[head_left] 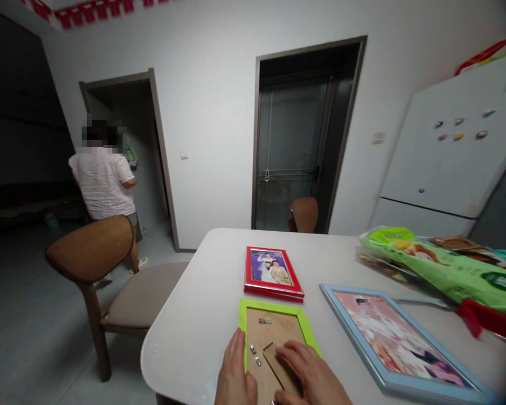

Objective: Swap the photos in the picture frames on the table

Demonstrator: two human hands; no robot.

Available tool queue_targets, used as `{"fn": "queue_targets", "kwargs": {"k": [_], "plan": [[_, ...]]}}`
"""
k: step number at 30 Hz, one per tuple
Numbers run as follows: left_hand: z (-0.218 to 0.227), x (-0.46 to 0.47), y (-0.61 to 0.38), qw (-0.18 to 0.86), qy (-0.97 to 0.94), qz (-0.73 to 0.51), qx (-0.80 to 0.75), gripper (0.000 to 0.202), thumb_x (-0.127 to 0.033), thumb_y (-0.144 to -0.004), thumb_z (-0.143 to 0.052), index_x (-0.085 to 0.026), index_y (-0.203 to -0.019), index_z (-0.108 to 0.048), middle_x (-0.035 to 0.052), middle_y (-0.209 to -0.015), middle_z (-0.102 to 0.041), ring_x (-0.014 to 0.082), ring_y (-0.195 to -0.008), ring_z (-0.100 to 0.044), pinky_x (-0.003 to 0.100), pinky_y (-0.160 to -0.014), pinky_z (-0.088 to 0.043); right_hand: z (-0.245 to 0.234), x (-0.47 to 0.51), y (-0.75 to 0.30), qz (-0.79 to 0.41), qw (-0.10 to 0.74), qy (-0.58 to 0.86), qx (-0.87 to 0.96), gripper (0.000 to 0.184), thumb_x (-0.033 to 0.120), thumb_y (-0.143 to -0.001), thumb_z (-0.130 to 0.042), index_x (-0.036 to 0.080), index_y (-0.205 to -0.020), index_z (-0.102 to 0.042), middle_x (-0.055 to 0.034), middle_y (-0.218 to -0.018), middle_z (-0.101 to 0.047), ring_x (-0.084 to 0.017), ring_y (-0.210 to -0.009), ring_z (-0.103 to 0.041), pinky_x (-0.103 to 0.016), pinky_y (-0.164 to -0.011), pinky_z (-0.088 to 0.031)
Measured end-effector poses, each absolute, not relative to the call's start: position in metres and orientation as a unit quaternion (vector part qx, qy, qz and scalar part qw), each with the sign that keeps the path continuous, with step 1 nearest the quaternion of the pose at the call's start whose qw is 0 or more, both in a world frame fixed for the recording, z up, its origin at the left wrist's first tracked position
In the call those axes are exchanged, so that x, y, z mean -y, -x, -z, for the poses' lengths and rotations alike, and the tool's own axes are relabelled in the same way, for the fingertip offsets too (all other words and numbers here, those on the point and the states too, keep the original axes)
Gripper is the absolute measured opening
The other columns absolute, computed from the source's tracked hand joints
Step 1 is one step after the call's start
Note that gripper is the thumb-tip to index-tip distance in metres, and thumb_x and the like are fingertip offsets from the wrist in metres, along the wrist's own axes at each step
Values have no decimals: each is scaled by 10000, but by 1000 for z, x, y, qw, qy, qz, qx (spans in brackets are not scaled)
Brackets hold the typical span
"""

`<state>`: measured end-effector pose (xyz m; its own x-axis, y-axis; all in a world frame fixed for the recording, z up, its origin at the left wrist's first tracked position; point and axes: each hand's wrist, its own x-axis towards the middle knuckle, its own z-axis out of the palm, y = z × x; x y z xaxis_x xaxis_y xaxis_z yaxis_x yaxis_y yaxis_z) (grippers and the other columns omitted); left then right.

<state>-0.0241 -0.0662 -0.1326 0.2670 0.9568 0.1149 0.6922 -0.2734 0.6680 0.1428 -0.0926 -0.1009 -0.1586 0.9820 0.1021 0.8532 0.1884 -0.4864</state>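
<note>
A lime-green picture frame (273, 305) lies face down on the table, its brown backing board (284, 329) upward. Small metal clips (256, 355) sit on the board. My left hand (235, 374) is along the frame's left edge, fingers together outside and thumb over the board, closed on that side. My right hand (310, 374) bends its fingers over the brown support leg (278, 365) on the back, thumb lower down near another clip; it partly covers the leg. The frame's lower part runs out of view.
Red picture frames (274, 274) lie stacked just beyond. A light-blue picture frame (398, 337) lies to the right, before a green plastic package (447, 264) and a red object (489, 323). A wooden chair (109, 253) stands left of the white table (185, 326); a person (103, 183) stands behind it.
</note>
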Motion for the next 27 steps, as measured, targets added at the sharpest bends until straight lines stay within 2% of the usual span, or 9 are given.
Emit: {"fn": "queue_targets", "kwargs": {"k": [3, 7, 12, 15, 17, 20, 24, 26, 27], "plan": [[133, 65, 26, 259, -748, -271, -548, 670, 1, -563, -394, 35, -1227, -313, 143, -1319, -312, 170, -1219, -268, 243, -1026, -182, 96, 90, -138, -154, 195, 623, 742, 404, 219, -611, -497, 192, -1010, -553, -87, -972, -542, -213, -928, -486, -306, -812, -365], [129, 64, 28, 288, -731, -305, -539, 584, -135, -662, -435, 37, -1212, -339, 162, -1280, -376, 191, -1182, -334, 255, -1001, -233, 85, 86, -137, -145, 199, 626, 740, 375, 153, -590, -449, 186, -944, -569, -72, -893, -552, -197, -875, -505, -281, -768, -380], [104, 63, 22, 397, -639, -434, -495, 447, -318, -678, -515, -64, -1045, -526, 139, -1147, -519, 242, -1102, -420, 302, -955, -287, 60, 90, -129, -123, 229, 617, 743, 304, 212, -621, -480, 200, -908, -580, -72, -902, -548, -209, -883, -504, -297, -768, -389], [85, 59, 29, 552, -543, -487, -404, 380, -405, -674, -536, -120, -924, -556, 87, -943, -630, 235, -903, -560, 307, -791, -423, 51, 93, -127, -147, 279, 579, 752, 337, 307, -683, -481, 215, -1002, -538, -67, -976, -547, -196, -915, -499, -288, -801, -387], [78, 54, 46, 618, -487, -491, -373, 382, -429, -664, -547, -133, -907, -535, 61, -833, -655, 220, -783, -602, 303, -693, -458, 56, 92, -137, -152, 299, 593, 732, 393, 381, -735, -419, 200, -1078, -486, -78, -1013, -542, -185, -874, -522, -290, -784, -403], [80, 42, 87, 602, -486, -460, -435, 368, -404, -671, -538, -146, -932, -512, 40, -778, -660, 203, -719, -618, 299, -652, -465, 78, 86, -166, -120, 274, 685, 665, 506, 407, -743, -376, 116, -1154, -415, -130, -1005, -554, -219, -843, -545, -340, -766, -411], [91, 26, 139, 541, -515, -405, -528, 332, -354, -652, -521, -112, -880, -537, 45, -697, -656, 227, -663, -623, 326, -622, -473, 107, 77, -195, -120, 218, 728, 638, 597, 270, -662, -421, 36, -1207, -347, -181, -1035, -560, -266, -896, -546, -354, -778, -395], [92, 17, 152, 495, -521, -407, -564, 382, -321, -628, -533, -94, -936, -520, 68, -745, -652, 267, -745, -613, 369, -676, -460, 110, 74, -198, -135, 235, 726, 632, 627, 210, -620, -409, 27, -1215, -331, -177, -1018, -577, -258, -881, -558, -334, -760, -398], [92, 14, 154, 465, -521, -415, -582, 436, -296, -612, -544, -92, -994, -495, 88, -841, -641, 286, -859, -582, 388, -750, -433, 108, 74, -198, -153, 257, 728, 616, 638, 205, -608, -403, 23, -1215, -326, -167, -978, -598, -253, -853, -570, -326, -741, -404]]}}
